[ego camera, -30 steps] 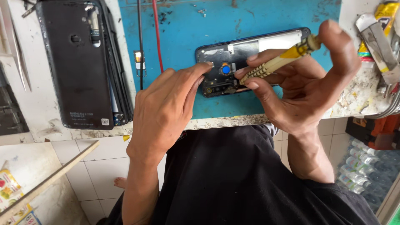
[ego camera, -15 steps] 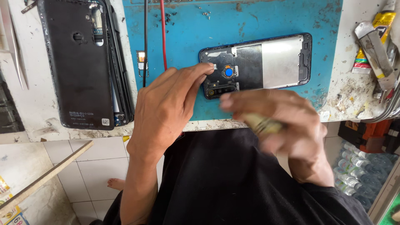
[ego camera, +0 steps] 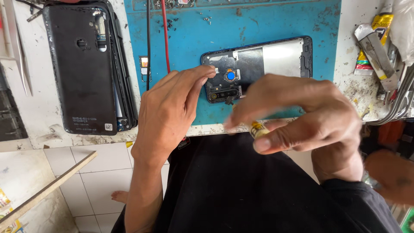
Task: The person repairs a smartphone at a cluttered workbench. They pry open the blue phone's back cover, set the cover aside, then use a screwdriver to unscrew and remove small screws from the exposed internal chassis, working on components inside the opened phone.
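Two phones in view. Far left: one black plastic phone back cover point(ego camera: 82, 69) lying on a stacked phone body. One black point(ego camera: 148, 43) and one red wire point(ego camera: 165, 34) cross the blue work mat point(ego camera: 276, 26). Left hand point(ego camera: 170, 114), fingers open, fingertip pressing the opened black phone point(ego camera: 258, 67) at its camera end. Right hand point(ego camera: 302, 116) pinches a yellow-handled screwdriver point(ego camera: 258, 128) (blurred); half a second ago it sat lower, and a second ago it was on the phone.

White workbench point(ego camera: 39, 125) carries a blue mat point(ego camera: 258, 21), 1 opened phone point(ego camera: 258, 67), perhaps stacked back covers point(ego camera: 86, 69).

A small white label point(ego camera: 108, 127) sits low on the black back cover point(ego camera: 82, 69); a yellow glue tube point(ego camera: 381, 23) lies far right.
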Motion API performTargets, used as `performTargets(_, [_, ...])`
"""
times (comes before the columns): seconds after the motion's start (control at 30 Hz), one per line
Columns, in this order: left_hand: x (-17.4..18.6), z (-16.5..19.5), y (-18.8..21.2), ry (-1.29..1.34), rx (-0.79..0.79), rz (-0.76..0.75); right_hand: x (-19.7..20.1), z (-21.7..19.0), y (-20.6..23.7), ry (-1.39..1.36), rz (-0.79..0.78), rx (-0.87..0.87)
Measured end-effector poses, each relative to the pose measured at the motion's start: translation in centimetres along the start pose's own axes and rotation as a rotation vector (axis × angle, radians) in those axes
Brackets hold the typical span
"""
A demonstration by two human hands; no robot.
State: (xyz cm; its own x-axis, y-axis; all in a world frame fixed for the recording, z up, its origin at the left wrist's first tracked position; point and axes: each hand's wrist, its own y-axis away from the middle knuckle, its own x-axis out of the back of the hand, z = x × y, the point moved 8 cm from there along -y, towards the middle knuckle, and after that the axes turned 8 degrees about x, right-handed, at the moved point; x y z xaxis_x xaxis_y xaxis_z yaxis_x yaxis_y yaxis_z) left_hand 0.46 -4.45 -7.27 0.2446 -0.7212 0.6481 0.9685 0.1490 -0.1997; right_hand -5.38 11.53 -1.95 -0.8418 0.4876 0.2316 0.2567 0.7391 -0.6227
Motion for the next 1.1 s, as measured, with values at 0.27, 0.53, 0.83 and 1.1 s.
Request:
performTargets(0.27, [0.0,0.0,-0.1,-0.02,-0.014,-0.013,0.4,1.9,1.1,-0.172,0.016,0.119])
performTargets(0.53, [-0.2,0.3,0.3,-0.013,-0.055,-0.101,0.4,2.5,1.6,-0.138,0.027,0.108])
performTargets(0.83, [-1.9,-0.1,0.8,-0.042,-0.033,-0.133,0.3,2.2,0.7,-0.161,0.048,0.133])
performTargets(1.1, [-2.3,-0.6,1.1,-0.051,-0.026,-0.092,0.6,2.7,2.2,-0.143,0.091,0.078])
